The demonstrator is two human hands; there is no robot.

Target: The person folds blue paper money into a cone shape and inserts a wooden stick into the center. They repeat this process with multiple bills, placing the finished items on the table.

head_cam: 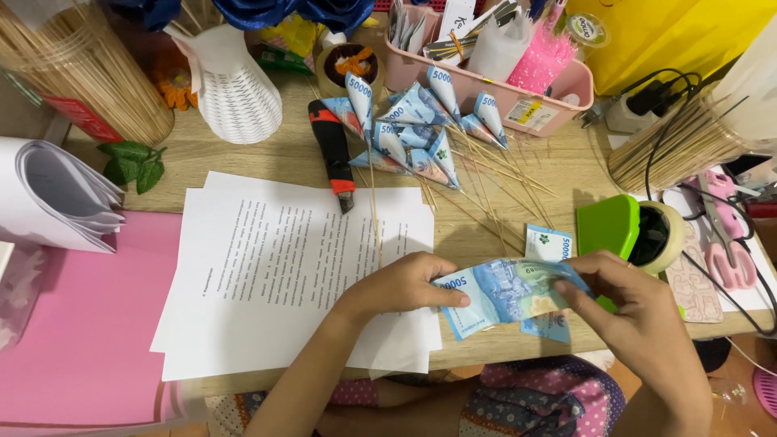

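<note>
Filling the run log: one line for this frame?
left hand: holds banknote | right hand: holds same banknote | nearby: printed sheets, green tape dispenser

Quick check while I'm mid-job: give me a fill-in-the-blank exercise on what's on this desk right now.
1. Both hands, the left hand and the right hand, hold a blue ____.
2. The folded cones on thin sticks lie in front of a ____ plastic basket.
3. The utility knife has its tip resting on sheets of white ____.
4. The tape dispenser by the right hand is ____.

Missing words: banknote; pink; paper; green
</note>
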